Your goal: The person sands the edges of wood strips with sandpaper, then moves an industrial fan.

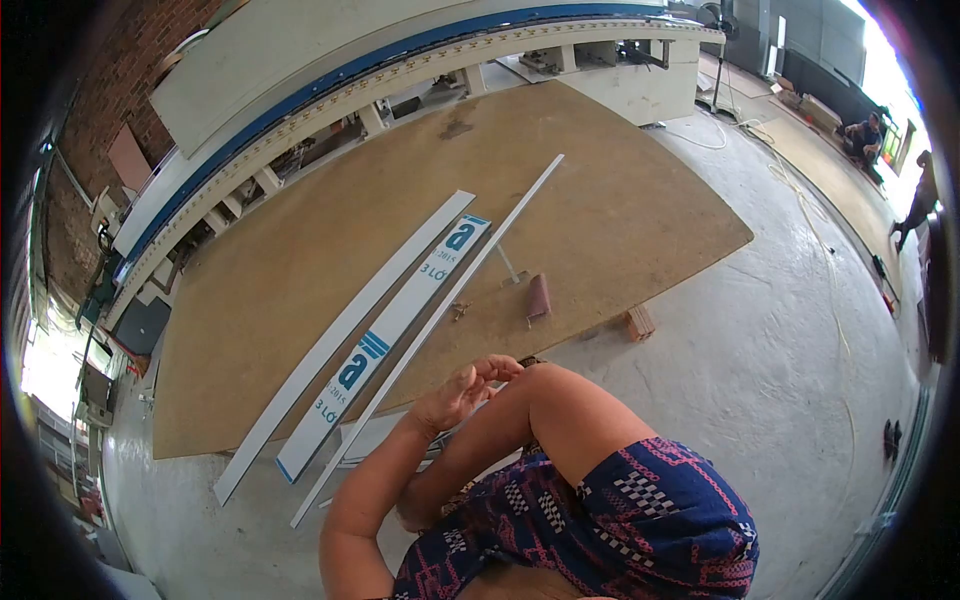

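My left hand is raised beside my bent knee, fingers loosely bent and apart, with nothing visible in them. My right hand does not show. Beyond the left hand lie a plain white strip, a white strip with blue lettering and a thin narrow strip, side by side on a brown board. Close to them are small brass-coloured pieces, a thin metal tool and a dark red block or roll. More pale strips lie partly hidden under my left forearm.
A long cream machine with a blue band stands behind the board. A brick sits at the board's right edge. Cables run over the grey floor. Two people, one crouching and one standing, are at the far right.
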The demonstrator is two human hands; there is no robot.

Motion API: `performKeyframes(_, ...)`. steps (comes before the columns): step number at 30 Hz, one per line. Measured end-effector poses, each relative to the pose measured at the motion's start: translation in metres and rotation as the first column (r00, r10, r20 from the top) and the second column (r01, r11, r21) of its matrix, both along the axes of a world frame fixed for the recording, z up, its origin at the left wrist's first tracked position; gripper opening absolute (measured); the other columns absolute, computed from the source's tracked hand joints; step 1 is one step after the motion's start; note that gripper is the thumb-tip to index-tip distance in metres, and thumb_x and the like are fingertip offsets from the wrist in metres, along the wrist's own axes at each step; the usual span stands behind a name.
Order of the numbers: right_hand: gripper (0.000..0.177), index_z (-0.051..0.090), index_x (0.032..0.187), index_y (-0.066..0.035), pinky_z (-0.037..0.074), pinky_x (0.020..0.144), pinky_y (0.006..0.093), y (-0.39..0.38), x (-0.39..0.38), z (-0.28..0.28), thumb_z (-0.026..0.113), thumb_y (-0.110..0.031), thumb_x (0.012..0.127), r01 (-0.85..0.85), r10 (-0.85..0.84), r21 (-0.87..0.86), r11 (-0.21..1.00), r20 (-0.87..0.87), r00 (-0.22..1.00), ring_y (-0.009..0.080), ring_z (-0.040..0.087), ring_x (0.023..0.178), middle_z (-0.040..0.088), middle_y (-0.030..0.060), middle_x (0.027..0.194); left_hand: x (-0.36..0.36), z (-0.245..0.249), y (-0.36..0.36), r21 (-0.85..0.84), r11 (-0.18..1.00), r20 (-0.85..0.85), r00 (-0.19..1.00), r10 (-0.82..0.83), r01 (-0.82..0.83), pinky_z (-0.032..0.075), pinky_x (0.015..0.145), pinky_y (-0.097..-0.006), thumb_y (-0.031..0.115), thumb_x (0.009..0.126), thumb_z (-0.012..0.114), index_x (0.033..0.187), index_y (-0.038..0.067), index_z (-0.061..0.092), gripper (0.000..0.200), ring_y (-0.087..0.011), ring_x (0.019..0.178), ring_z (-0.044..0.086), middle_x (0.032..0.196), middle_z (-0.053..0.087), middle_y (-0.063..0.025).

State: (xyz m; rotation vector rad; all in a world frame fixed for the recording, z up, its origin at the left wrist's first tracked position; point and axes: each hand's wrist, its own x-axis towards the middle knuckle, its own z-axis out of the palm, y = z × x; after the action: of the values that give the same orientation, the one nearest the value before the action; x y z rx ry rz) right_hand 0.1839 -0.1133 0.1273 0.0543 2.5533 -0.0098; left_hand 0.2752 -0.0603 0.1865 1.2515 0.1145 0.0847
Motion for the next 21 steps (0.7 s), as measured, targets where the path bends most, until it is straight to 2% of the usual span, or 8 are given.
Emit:
performKeyframes(2,0.034,0.062,0.102,-0.008,0.043,0.083,0.0426,0.000,0.004,0.001,0.060,-0.029,0.075,-0.070,0.071,0.017,0.997,-0.052,0.996,0.0257,0.057,0.098,0.061,0.0080,0.104,-0.001,-0.002,0.000,0.005,1.000,-0.017,1.000,-0.023,0.023,0.034,0.087,-0.0305,0.065,0.077,0.045,0.111,0.006,0.050,0.068,-0.0162,0.106,0.044,0.111,0.050,-0.0057)
performKeyframes(5,0.037,0.059,0.109,-0.009,0.041,0.087,0.0415,0.001,0.009,-0.011,0.059,-0.027,0.076,-0.045,0.048,0.044,0.998,-0.071,0.996,0.0239,0.054,0.104,0.058,0.0063,0.112,-0.017,-0.017,0.018,0.006,0.996,-0.029,0.996,-0.086,0.086,0.034,0.089,-0.0306,0.065,0.076,0.047,0.114,0.006,0.048,0.071,-0.0166,0.106,0.045,0.114,0.049,-0.0072)
performKeyframes(8,0.038,0.057,0.112,-0.011,0.039,0.090,0.0408,-0.011,0.022,0.018,0.060,-0.024,0.076,0.151,-0.151,0.056,0.987,0.003,0.989,0.0225,0.052,0.106,0.056,0.0046,0.114,-0.024,-0.030,0.036,0.033,0.985,-0.011,0.986,-0.168,0.168,0.034,0.090,-0.0318,0.065,0.075,0.049,0.118,0.005,0.046,0.073,-0.0171,0.107,0.046,0.119,0.048,-0.0098)
performKeyframes(10,0.038,0.058,0.110,-0.010,0.040,0.089,0.0406,-0.005,0.016,0.007,0.061,-0.023,0.074,0.156,-0.156,0.014,0.988,0.035,0.987,0.0234,0.052,0.105,0.057,0.0053,0.112,-0.019,-0.023,0.038,0.049,0.981,0.022,0.982,-0.189,0.188,0.034,0.090,-0.0321,0.065,0.075,0.049,0.117,0.006,0.047,0.073,-0.0170,0.107,0.046,0.119,0.048,-0.0099)
performKeyframes(13,0.039,0.059,0.108,-0.009,0.041,0.087,0.0405,0.000,0.007,-0.008,0.062,-0.022,0.073,0.104,-0.104,-0.070,0.992,0.005,0.995,0.0247,0.053,0.105,0.058,0.0061,0.109,-0.003,0.011,0.002,0.108,0.993,0.015,0.999,0.040,-0.041,0.035,0.087,-0.0322,0.061,0.075,0.052,0.114,0.006,0.050,0.067,-0.0166,0.104,0.047,0.115,0.050,-0.0078)
performKeyframes(16,0.037,0.060,0.105,-0.008,0.042,0.085,0.0407,0.000,0.006,-0.009,0.063,-0.022,0.071,0.106,-0.108,-0.104,0.989,-0.014,0.994,0.0264,0.054,0.104,0.058,0.0080,0.108,-0.005,0.009,0.002,0.171,0.985,-0.028,0.999,-0.015,0.020,0.035,0.088,-0.0326,0.060,0.075,0.052,0.117,0.005,0.049,0.069,-0.0173,0.105,0.047,0.116,0.049,-0.0084)
performKeyframes(19,0.033,0.061,0.101,-0.009,0.042,0.083,0.0412,0.005,0.016,-0.017,0.062,-0.023,0.071,0.136,-0.144,-0.150,0.979,-0.042,0.989,0.0277,0.055,0.101,0.059,0.0110,0.105,-0.027,0.000,0.019,0.129,0.989,-0.106,0.992,-0.062,0.076,0.034,0.091,-0.0331,0.065,0.074,0.050,0.113,0.004,0.052,0.073,-0.0196,0.108,0.046,0.115,0.051,-0.0099)
performKeyframes(21,0.031,0.061,0.100,-0.009,0.043,0.082,0.0407,0.011,0.030,-0.015,0.060,-0.024,0.072,0.202,-0.224,-0.188,0.961,-0.102,0.969,0.0287,0.055,0.100,0.059,0.0127,0.104,-0.052,0.006,0.035,0.227,0.969,-0.100,0.992,-0.078,0.099,0.035,0.091,-0.0329,0.066,0.072,0.051,0.111,0.003,0.053,0.074,-0.0194,0.107,0.047,0.111,0.053,-0.0101)
